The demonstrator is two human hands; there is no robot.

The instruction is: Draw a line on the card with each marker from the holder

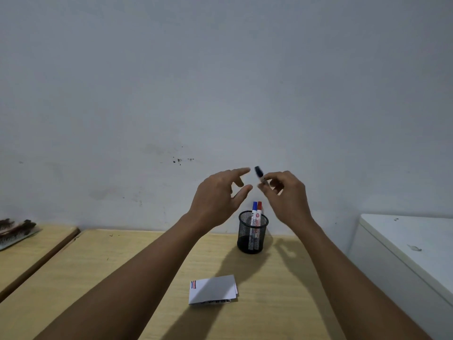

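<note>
A black mesh holder (252, 233) stands at the back of the wooden table, with a blue-capped marker (254, 212) and a red-capped marker (259, 212) upright in it. Above the holder, my right hand (285, 192) pinches a black-capped marker (259, 173), its cap pointing up. My left hand (220, 195) hovers just left of it, fingers spread and holding nothing. A white card (213, 289) lies on the table nearer to me, with short blue and red lines at its top left corner.
The light wooden table (122, 266) runs to a grey wall. A second table with a patterned object (14, 231) is at the left. A white cabinet (411, 244) stands close at the right.
</note>
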